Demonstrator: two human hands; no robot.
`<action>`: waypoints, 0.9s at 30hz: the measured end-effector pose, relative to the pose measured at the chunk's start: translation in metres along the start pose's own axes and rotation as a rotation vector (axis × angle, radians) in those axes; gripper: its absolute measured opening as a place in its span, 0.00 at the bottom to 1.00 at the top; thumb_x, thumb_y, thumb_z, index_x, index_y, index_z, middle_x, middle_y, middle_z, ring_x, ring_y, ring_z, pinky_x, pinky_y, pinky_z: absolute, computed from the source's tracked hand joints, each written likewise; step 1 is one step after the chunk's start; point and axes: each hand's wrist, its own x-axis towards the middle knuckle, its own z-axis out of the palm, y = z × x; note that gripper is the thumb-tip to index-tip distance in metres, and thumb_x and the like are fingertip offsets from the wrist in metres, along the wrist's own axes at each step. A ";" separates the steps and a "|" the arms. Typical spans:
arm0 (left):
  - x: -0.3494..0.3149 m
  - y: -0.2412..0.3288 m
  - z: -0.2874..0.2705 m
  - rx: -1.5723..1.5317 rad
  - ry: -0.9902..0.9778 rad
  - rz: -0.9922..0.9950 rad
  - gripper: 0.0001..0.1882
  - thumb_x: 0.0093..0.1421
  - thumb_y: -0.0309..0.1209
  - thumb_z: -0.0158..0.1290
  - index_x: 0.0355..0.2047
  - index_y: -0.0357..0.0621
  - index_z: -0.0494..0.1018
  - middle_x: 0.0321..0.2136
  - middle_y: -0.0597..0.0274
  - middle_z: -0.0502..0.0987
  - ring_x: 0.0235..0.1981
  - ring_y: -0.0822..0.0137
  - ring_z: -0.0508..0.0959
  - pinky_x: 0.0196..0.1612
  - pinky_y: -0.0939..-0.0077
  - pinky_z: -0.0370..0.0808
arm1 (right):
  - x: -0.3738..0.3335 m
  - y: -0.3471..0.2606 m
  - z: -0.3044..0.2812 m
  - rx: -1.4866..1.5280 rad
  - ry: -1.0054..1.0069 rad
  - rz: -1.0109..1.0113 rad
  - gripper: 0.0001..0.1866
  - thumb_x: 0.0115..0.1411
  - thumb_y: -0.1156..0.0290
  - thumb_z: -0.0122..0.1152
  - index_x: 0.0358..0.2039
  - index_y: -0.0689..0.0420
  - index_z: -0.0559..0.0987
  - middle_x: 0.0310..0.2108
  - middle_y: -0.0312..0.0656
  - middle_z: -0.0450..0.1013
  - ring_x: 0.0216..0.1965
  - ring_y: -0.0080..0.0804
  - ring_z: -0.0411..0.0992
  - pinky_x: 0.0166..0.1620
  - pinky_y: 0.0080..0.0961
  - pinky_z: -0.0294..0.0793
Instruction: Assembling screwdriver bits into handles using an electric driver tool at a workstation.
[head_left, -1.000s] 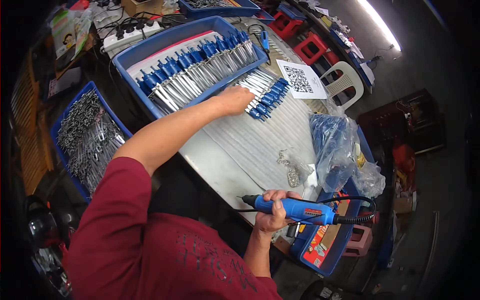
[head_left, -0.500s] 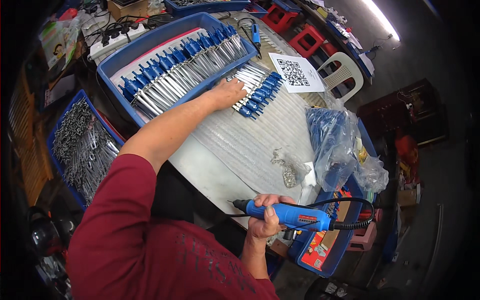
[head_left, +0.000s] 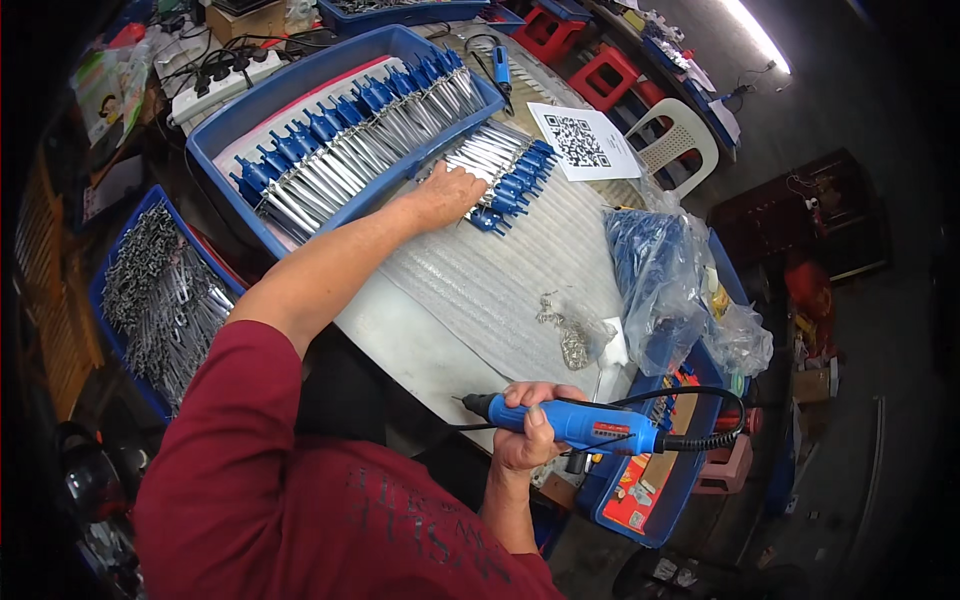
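My left hand [head_left: 448, 195] reaches over a row of silver metal rods with blue flat ends [head_left: 513, 185] on the foam-covered table. Its fingers bend down among the rods, and what they pinch is hidden. My right hand [head_left: 530, 432], near the table's front edge, wraps round a blue electric screwdriver [head_left: 585, 425]. The tool lies level, its dark tip pointing left and a black cord leaving its right end. More rods of the same kind fill a large blue tray [head_left: 345, 212] behind my left hand.
A bag of small metal parts [head_left: 574, 345] lies on the foam sheet [head_left: 470, 275]. Plastic bags [head_left: 655, 280] sit at the right, above a blue bin [head_left: 640, 535]. To the left stands a blue crate [head_left: 130, 335] of metal pieces. A printed white sheet [head_left: 610, 150] lies farther back.
The whole view has shifted slightly. My left hand's fingers look more drawn together over the rods. My right hand keeps its hold on the electric screwdriver.
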 end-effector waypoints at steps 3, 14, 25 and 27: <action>-0.013 0.005 0.005 -0.139 0.179 -0.075 0.07 0.48 0.22 0.37 0.29 0.40 0.62 0.27 0.54 0.69 0.33 0.58 0.69 0.38 0.56 0.60 | -0.001 0.001 0.002 -0.025 -0.008 0.016 0.21 0.37 0.75 0.50 0.37 0.56 0.62 0.20 0.42 0.62 0.19 0.32 0.62 0.27 0.28 0.64; -0.136 0.099 -0.060 -1.522 -0.382 -0.631 0.05 0.51 0.26 0.42 0.29 0.39 0.63 0.18 0.62 0.70 0.15 0.76 0.68 0.15 0.87 0.63 | 0.004 0.004 -0.004 0.010 -0.017 -0.041 0.20 0.40 0.76 0.50 0.38 0.56 0.63 0.21 0.42 0.61 0.22 0.31 0.62 0.29 0.28 0.65; -0.202 0.143 -0.051 -1.606 -0.541 -0.875 0.09 0.54 0.30 0.41 0.23 0.38 0.65 0.16 0.63 0.69 0.14 0.76 0.69 0.16 0.87 0.65 | 0.000 0.002 0.000 -0.046 -0.074 -0.054 0.20 0.41 0.75 0.50 0.38 0.55 0.62 0.22 0.40 0.62 0.22 0.30 0.61 0.29 0.26 0.63; -0.203 0.146 -0.051 -1.622 -0.557 -0.901 0.09 0.54 0.31 0.41 0.23 0.38 0.65 0.16 0.63 0.68 0.14 0.75 0.69 0.15 0.87 0.65 | -0.001 0.000 0.003 -0.059 -0.070 -0.041 0.20 0.40 0.75 0.50 0.38 0.55 0.62 0.22 0.40 0.62 0.22 0.30 0.61 0.29 0.25 0.63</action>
